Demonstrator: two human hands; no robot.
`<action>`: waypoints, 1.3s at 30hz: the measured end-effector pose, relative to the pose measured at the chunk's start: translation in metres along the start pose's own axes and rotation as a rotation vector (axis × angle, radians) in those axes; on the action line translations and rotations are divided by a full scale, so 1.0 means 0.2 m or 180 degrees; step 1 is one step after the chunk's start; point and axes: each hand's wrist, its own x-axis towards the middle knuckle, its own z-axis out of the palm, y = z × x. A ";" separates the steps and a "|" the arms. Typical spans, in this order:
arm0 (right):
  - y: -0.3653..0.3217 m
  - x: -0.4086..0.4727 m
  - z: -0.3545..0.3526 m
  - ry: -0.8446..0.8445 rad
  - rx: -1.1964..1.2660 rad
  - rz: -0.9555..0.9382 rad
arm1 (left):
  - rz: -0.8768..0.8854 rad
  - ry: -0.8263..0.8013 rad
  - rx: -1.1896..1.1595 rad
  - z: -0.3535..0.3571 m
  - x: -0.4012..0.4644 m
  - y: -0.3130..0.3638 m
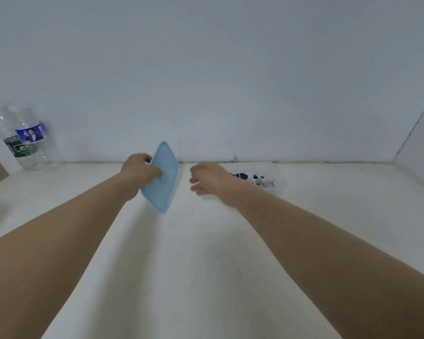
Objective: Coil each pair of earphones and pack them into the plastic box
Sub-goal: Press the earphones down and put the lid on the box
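Observation:
My left hand [140, 170] grips a light blue rectangular lid [163, 177] by its left edge and holds it tilted up on end above the white table [206, 253]. My right hand [206, 178] hovers just right of the lid, fingers loosely spread and holding nothing. Behind my right wrist stands a clear plastic box [273, 179] near the back wall. Inside it lie tangled earphones [257, 179], white and dark blue, partly hidden by my right hand.
Two clear plastic water bottles [27, 140] stand at the far left against the wall. A white wall closes the back of the table and another panel [419, 133] rises at the right.

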 end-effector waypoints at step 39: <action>0.53 -0.02 -0.80 0.2055 -0.1065 -0.0439 | 0.2148 -0.1045 0.2819 0.77 -0.08 0.24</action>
